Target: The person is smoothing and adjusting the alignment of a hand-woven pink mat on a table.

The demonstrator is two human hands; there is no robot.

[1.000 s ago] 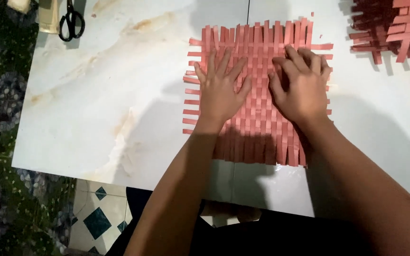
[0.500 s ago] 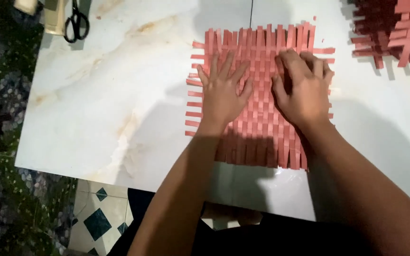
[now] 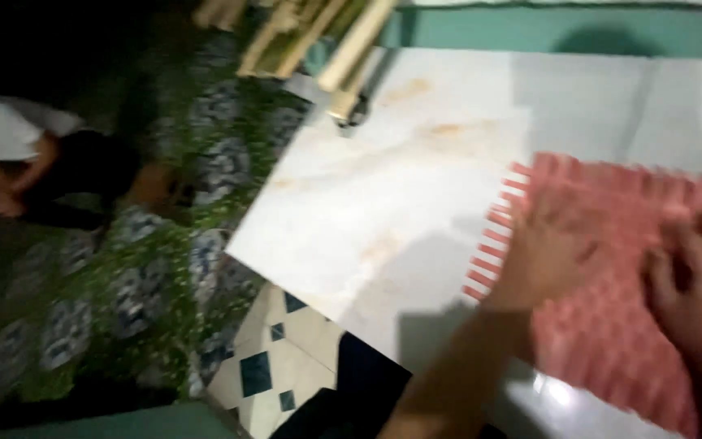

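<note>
Woven mat of pink paper strips (image 3: 611, 268) lying flat on the pale marbled tabletop (image 3: 400, 203), toward its right side. The left hand (image 3: 550, 252) rests palm-down on the mat's left portion, fingers spread and flat, gripping nothing; loose strip ends project leftward just beyond its fingertips. The right hand (image 3: 696, 284), blurred, presses the mat farther right, fingers seemingly flat.

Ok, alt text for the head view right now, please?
Blurred view: both hands, left hand and right hand, lie flat on a pink woven paper-strip mat on a pale marble-patterned board, with green patterned floor covering to the left.
</note>
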